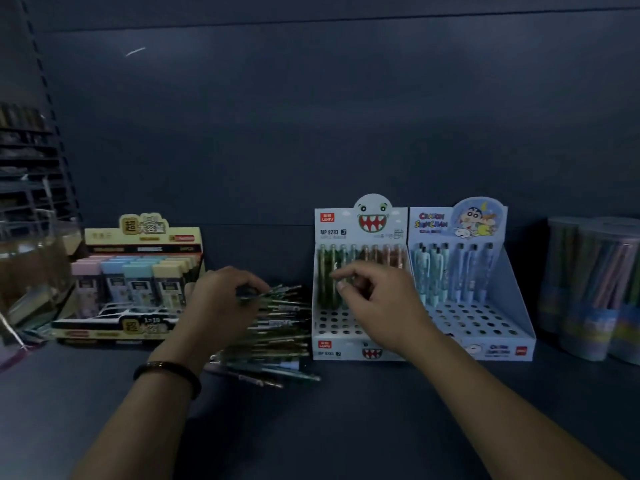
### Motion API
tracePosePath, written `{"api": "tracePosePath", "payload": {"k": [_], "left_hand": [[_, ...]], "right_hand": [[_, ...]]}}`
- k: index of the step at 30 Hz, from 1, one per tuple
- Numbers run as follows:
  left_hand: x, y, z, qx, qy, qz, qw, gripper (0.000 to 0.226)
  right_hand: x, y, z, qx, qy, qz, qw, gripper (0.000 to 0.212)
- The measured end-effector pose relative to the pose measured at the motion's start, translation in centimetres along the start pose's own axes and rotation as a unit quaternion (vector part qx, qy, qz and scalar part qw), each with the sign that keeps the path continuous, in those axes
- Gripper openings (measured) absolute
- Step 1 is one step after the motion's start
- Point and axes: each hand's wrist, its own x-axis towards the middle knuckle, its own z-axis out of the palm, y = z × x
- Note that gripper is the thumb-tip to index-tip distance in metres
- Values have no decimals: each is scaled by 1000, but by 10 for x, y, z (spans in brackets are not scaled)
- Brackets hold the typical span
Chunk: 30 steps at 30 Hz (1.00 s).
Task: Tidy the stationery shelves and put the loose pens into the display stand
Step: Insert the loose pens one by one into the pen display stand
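Note:
A pile of loose pens (277, 327) lies on the dark shelf between two display boxes. My left hand (218, 299), with a dark bracelet on the wrist, is over the pile, its fingers curled round a pen at the top of the heap. To the right stands a white display stand (360, 327) with a toothy monster face; a row of pens fills its back holes and the front holes are empty. My right hand (377, 303) hovers in front of that row, fingers loosely curled; whether it pinches a pen is not clear in the dim light.
A pale blue cartoon display stand (485, 317) with several pens stands right of the white one. Clear tubs of pencils (592, 289) stand at the far right. A yellow box of pastel lead cases (138, 282) stands at left, beside a clear container (31, 268).

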Motion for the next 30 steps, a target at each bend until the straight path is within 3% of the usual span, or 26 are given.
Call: {"api": "tracePosePath", "payload": {"k": [7,14,20,25,30], "left_hand": [[-5,1,10,103,-9,-45,994,24],[-4,-5,10,59,1,-38,998,23],[-7,2,4,88,31,-33,995,21],[-5,20,7,-25,132,-34,990,19],[-12,58,18,-71,134,18,988,21]], "right_hand": [[1,6,-1,53,14,40,998,16],[0,4,-2,62,11,39,997,17],[1,9,-1,59,23,38,997,18],[3,9,2,83,46,45,994,18],[7,2,4,199,71,70,975,15]]}}
